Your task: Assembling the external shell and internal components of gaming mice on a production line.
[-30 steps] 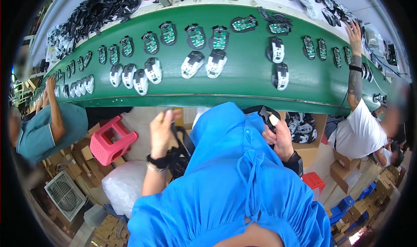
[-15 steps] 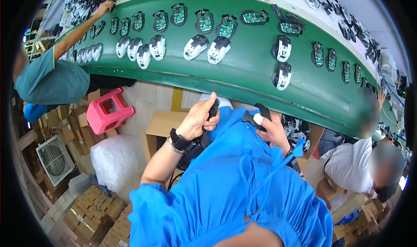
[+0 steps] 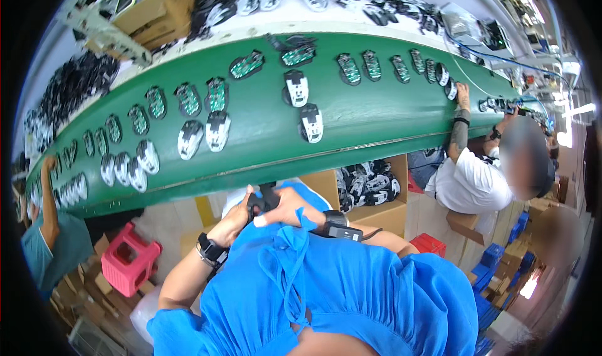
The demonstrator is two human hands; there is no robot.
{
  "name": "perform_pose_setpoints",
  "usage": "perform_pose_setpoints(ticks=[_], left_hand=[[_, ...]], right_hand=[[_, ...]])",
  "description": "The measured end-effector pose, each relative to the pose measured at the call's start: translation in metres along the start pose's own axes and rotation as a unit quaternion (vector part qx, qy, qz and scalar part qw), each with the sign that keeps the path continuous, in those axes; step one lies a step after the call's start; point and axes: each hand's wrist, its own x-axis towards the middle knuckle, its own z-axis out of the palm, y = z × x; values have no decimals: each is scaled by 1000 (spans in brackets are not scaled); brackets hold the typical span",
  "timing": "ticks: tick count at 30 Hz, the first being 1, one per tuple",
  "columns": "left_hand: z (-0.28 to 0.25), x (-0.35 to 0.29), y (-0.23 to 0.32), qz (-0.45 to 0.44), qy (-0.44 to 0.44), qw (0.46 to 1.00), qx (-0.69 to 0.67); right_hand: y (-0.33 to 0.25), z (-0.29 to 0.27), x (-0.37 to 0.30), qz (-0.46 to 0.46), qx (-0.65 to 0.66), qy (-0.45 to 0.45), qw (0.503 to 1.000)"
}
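Observation:
My left hand (image 3: 233, 223) and my right hand (image 3: 290, 208) meet in front of my blue top, just short of the belt's near edge. Between them is a black plastic part (image 3: 266, 197), curved and dark. The fingers of both hands are closed around it and hide much of its shape; whether it is one piece or two pressed together I cannot make out. Beyond, on the green conveyor belt (image 3: 382, 115), lie white-and-black computer mouse shells (image 3: 310, 123) and, behind them, black mouse bases with green circuit boards (image 3: 188, 99).
Right of my hands stands a cardboard box (image 3: 376, 218) full of mouse parts. A pink stool (image 3: 128, 259) is at the left. One co-worker's hand (image 3: 49, 163) reaches over the belt at far left, another's (image 3: 463, 96) at right. More parts line the white ledge (image 3: 251, 37).
My hands, apart before with a black piece in each, have come together. The view has swung right, showing more of the right-hand co-worker and the box of parts.

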Motion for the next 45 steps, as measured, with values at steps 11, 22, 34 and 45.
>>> perform_pose_setpoints(ticks=[11, 22, 34, 45], left_hand=[[-1, -23, 50, -158, -135, 970, -127], [-28, -37, 36, 59, -65, 995, -52], [-34, -30, 36, 29, -105, 993, -36], [-20, -40, 42, 190, -101, 975, 45]], right_hand=[[-3, 12, 19, 56, 49, 80, 994], [6, -7, 38, 158, 230, 154, 948], [5, 22, 50, 91, 44, 53, 993], [-18, 25, 56, 219, 107, 30, 969]])
